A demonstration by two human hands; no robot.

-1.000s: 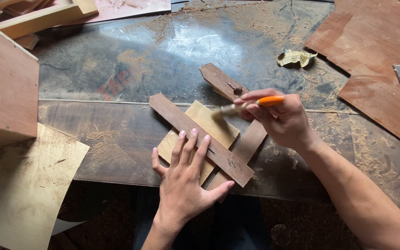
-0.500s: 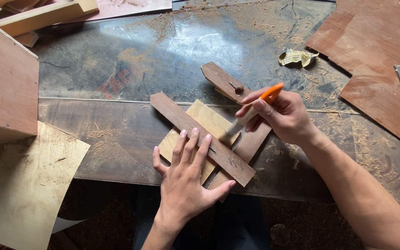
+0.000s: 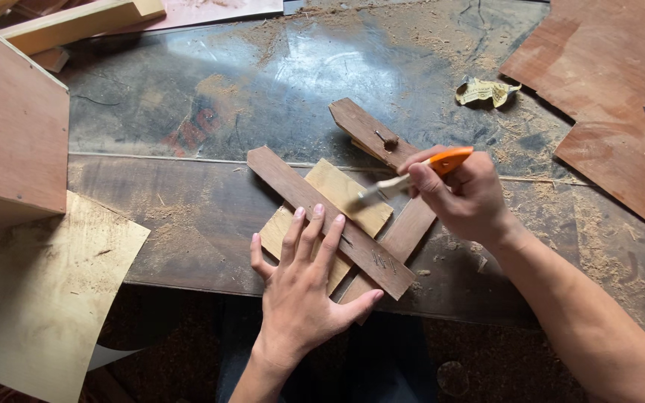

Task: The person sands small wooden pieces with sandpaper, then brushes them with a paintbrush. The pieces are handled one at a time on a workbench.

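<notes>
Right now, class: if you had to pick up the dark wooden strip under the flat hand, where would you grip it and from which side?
Probably grip the dark wooden strip at its bare upper-left end, coming from the far left. The left hand presses its middle, the right hand holds the orange-handled brush by its right side, and the pale board lies beneath.

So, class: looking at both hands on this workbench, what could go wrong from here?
1. The orange-handled knife in the right hand cuts along the dark wooden strip; a slip could reach the left hand's fingers pressing on it.
2. The light plywood piece may shift under the strip, spoiling the cut.
</notes>
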